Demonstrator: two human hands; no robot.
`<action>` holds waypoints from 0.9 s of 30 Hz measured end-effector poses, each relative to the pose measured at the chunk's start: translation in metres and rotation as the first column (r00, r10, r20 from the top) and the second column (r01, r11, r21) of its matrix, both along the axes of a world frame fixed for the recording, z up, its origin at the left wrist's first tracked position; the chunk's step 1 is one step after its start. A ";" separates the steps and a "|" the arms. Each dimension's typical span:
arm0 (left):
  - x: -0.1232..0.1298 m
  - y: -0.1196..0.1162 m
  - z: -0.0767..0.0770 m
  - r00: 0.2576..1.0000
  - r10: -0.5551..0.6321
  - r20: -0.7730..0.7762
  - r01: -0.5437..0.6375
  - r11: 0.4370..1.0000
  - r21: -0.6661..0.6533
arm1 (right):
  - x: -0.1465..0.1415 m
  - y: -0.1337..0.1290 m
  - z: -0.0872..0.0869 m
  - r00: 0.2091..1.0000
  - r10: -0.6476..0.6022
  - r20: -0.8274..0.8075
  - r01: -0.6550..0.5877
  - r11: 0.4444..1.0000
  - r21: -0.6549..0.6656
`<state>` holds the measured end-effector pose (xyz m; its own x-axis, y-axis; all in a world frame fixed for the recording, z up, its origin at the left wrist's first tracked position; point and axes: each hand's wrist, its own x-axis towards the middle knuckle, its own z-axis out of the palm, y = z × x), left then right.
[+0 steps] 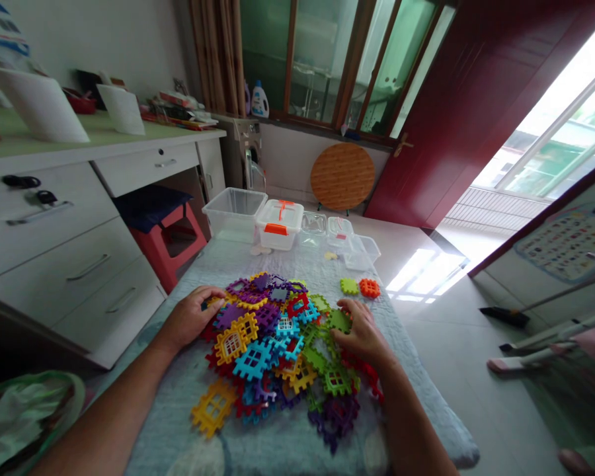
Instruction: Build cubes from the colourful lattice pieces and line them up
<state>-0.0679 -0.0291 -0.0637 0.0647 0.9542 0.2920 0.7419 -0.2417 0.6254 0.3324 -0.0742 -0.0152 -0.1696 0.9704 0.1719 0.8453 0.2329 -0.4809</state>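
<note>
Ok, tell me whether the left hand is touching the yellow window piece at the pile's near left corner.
Apart: the head view shows tablecloth between the left hand and the yellow window piece.

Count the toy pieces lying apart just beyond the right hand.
2 visible: a green piece and, to its right, an orange piece, both on the tablecloth. More may be hidden underneath.

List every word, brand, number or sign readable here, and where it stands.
No text is readable.
Wall chart at right: markings too blurred.
White bottle by the window: label too small.
Blue-and-white package, top left: markings too blurred.
Plastic pieces: no lettering I can make out.
</note>
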 end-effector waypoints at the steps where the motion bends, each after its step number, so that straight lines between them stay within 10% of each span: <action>1: 0.000 0.000 0.000 1.000 -0.002 0.000 0.002 1.000 0.000 | 0.005 0.001 0.000 1.000 -0.015 -0.025 0.015 1.000 0.013; 27: 0.000 0.000 0.002 1.000 -0.017 -0.015 0.016 1.000 -0.004 | 0.013 0.003 -0.002 0.996 -0.043 0.083 0.048 0.997 -0.054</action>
<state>-0.0675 -0.0292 -0.0617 0.0848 0.9543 0.2867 0.7473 -0.2513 0.6151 0.3452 -0.0713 -0.0176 -0.1361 0.9851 0.1047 0.8915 0.1679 -0.4209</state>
